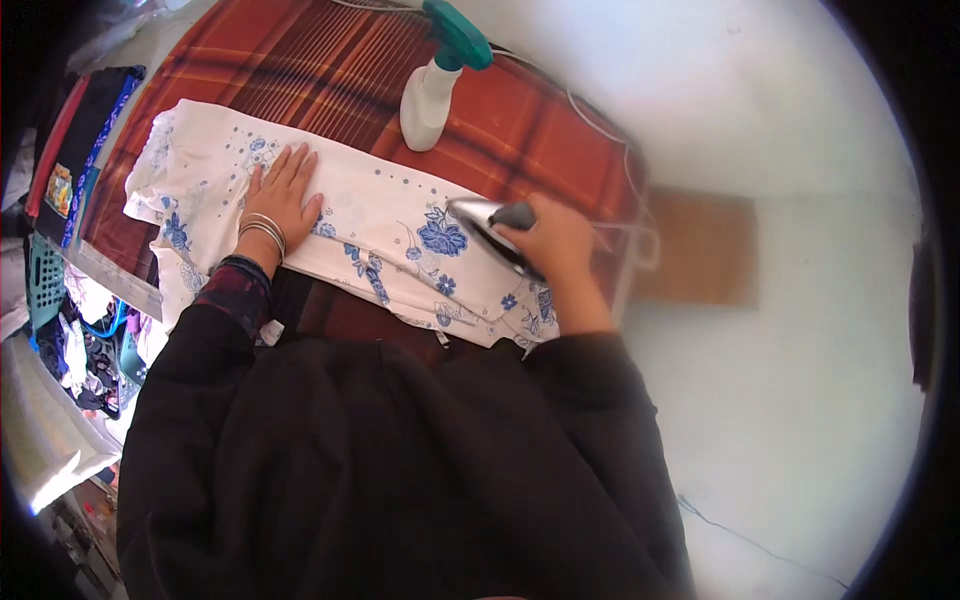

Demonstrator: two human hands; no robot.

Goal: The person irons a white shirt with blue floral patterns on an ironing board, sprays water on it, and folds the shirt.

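Observation:
A white garment with blue flower print [352, 180] lies folded lengthwise across a red and brown plaid cloth [517, 135]. Flat on its left part rests my left hand [281, 195], fingers apart, with bangles at the wrist. My right hand [551, 236] grips the dark handle of a clothes iron [499, 240]. The iron is over the right part of the garment, its tip pointing to the upper left, beside a large blue flower. Whether its soleplate fully touches the fabric cannot be told. The garment's near edge has several loose folds.
A white spray bottle with a green trigger head [427, 105] stands beyond the garment. A pale cord [585, 112] runs along the far right edge of the plaid cloth. Folded dark cloth [82, 150] lies at the far left, above a green plastic basket [46, 274] and piled clothes.

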